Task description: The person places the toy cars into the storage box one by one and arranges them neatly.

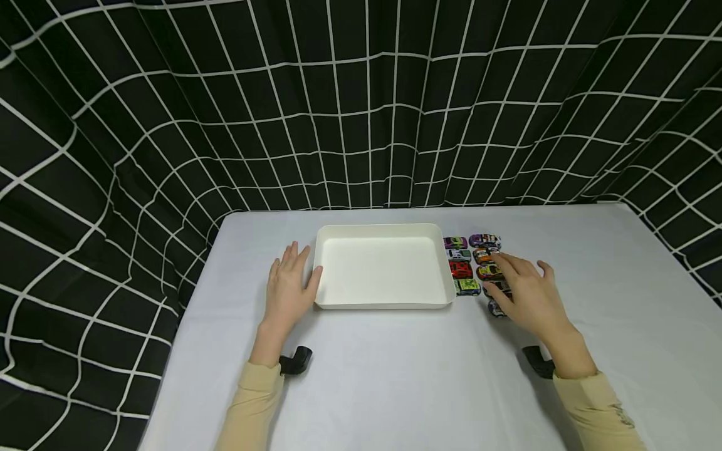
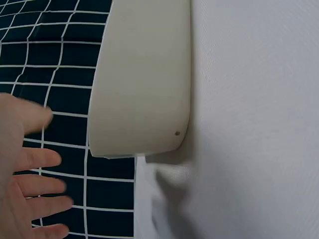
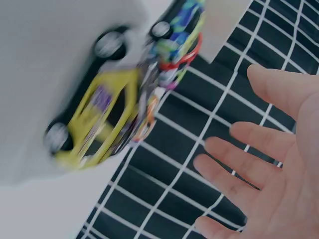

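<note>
A shallow white tray (image 1: 386,266) lies on the table. My left hand (image 1: 287,288) is at its left side, fingers straight and spread, with the thumb near the rim; whether it touches is unclear. To the tray's right, small toy cars stand in two columns, among them a red car (image 1: 460,270), a lime-yellow car (image 1: 467,287) and a purple car (image 1: 486,240). Over the right column hovers my right hand (image 1: 527,294), partly hiding several cars. Its fingers (image 3: 249,164) are apart and hold nothing in the right wrist view, beside a blurred yellow car (image 3: 104,114).
A white cloth covers the table (image 1: 383,376). Black curtain with a white grid (image 1: 366,125) hangs behind and along the sides. Black wrist mounts (image 1: 296,361) stick out beside both wrists.
</note>
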### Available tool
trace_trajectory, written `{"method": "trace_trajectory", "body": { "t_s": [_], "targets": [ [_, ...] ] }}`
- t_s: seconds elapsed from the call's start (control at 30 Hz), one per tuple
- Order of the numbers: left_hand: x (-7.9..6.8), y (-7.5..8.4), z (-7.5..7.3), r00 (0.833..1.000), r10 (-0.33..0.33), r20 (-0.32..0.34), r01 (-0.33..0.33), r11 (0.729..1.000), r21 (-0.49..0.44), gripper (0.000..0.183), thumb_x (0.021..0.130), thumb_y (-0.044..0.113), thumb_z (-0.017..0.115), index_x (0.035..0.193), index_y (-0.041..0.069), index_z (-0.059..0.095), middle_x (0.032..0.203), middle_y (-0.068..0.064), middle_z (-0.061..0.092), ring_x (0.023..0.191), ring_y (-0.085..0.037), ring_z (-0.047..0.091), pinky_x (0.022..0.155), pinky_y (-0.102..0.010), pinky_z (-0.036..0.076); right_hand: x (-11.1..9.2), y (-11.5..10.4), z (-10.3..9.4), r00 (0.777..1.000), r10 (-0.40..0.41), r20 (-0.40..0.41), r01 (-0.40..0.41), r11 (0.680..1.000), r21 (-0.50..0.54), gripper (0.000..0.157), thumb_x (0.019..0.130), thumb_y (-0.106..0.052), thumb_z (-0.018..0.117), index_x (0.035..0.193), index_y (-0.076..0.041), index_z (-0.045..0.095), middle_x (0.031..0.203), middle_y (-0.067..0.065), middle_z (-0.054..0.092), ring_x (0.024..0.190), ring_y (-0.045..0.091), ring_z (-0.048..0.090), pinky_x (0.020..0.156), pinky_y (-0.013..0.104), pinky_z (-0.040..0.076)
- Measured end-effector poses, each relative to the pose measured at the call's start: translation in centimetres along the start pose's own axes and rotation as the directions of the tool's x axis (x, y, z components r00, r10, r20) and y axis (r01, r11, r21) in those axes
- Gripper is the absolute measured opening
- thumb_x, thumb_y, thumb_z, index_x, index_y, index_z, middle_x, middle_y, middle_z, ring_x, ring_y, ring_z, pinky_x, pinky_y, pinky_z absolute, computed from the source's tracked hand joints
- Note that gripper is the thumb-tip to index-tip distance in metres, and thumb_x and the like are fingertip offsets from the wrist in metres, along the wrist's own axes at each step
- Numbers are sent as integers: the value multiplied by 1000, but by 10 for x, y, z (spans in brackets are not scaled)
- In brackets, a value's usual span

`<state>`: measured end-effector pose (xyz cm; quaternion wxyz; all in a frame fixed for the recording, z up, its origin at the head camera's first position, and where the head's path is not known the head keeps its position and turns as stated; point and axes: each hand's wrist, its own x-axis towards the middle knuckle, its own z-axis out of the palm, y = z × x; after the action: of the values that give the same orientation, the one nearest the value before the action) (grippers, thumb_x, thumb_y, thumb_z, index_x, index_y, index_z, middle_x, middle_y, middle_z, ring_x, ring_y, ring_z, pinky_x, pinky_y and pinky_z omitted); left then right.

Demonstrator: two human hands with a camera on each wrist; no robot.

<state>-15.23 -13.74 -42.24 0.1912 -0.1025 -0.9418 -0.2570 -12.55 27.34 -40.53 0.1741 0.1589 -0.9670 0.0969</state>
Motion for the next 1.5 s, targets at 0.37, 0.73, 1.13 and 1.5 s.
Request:
{"method": "trace_trajectory", "body": {
  "t_s": [0.37,0.73,1.13,1.5],
  "targets": [
    [-1,-10,0,990,-139,5,136,959,-250,33,93,19,53,116,-3,61,100,-18,68,81,-32,66,72,-45,54,-26,22,-7,993,-111,-36,110,994,-25,33,72,-11,73,102,1,64,98,17,63,91,36,58,85,60,34],
    [-5,-19,18,970,-218,103,241,854,-462,35,94,9,52,120,-13,53,110,-26,60,96,-35,63,78,-37,55,-40,36,6,982,-186,-21,187,981,54,40,65,-4,78,102,0,63,101,17,60,90,35,57,81,60,35],
    [-7,-17,26,954,-229,193,298,776,-556,35,95,7,50,126,-10,50,120,-27,56,107,-33,58,86,-36,51,-43,44,9,974,-225,-2,224,971,89,30,70,-3,72,99,-2,64,101,15,61,92,34,57,79,55,37],
    [-7,-16,27,956,-230,182,293,764,-574,33,96,4,45,125,-10,51,117,-25,58,104,-31,60,82,-33,53,-41,44,10,966,-256,-13,257,962,89,24,74,-6,73,96,-3,64,97,13,63,87,31,59,74,53,39]
  ]
}}
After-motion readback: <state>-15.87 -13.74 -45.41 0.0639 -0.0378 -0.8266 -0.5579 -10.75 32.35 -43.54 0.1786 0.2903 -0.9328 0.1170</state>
